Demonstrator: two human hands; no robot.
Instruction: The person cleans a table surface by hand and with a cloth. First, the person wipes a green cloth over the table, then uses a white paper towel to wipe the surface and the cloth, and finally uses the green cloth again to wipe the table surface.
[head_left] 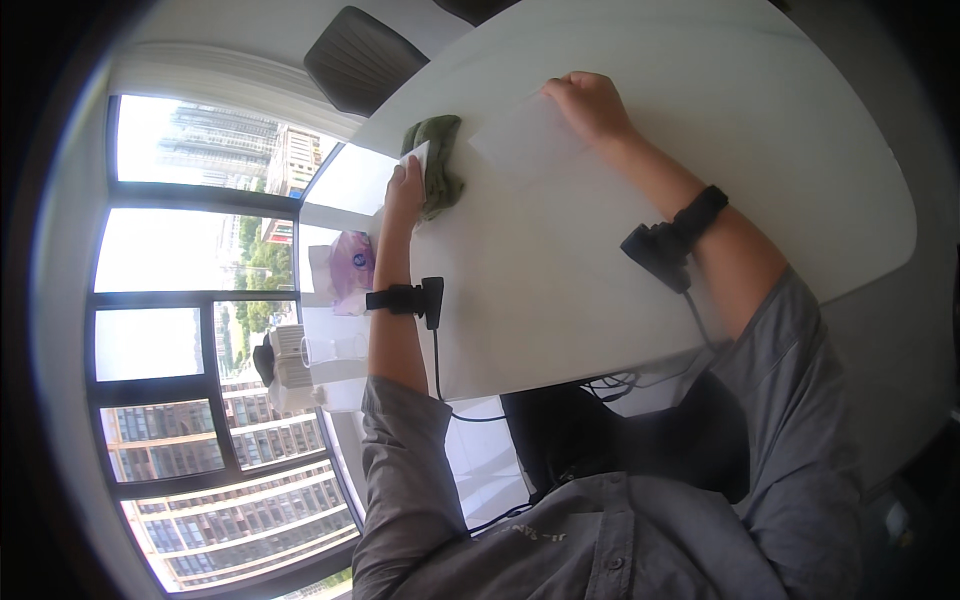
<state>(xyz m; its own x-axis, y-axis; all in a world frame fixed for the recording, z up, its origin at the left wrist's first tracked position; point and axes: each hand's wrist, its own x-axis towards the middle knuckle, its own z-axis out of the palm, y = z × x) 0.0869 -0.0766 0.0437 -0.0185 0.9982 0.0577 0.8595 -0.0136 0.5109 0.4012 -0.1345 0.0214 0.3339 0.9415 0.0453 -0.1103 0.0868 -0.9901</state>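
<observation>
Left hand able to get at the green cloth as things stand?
Likely yes: the left hand is close beside the green cloth; only the white piece it holds seems in between.

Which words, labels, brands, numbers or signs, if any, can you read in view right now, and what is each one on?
No text is legible.
Grey shirt: pale lettering on the chest, too small and blurred to read.
Purple pack: printed, with a dark round mark; no wording can be made out.
Thin sheet in the right hand: no lettering visible.
Green cloth by the left hand: no lettering visible.
</observation>
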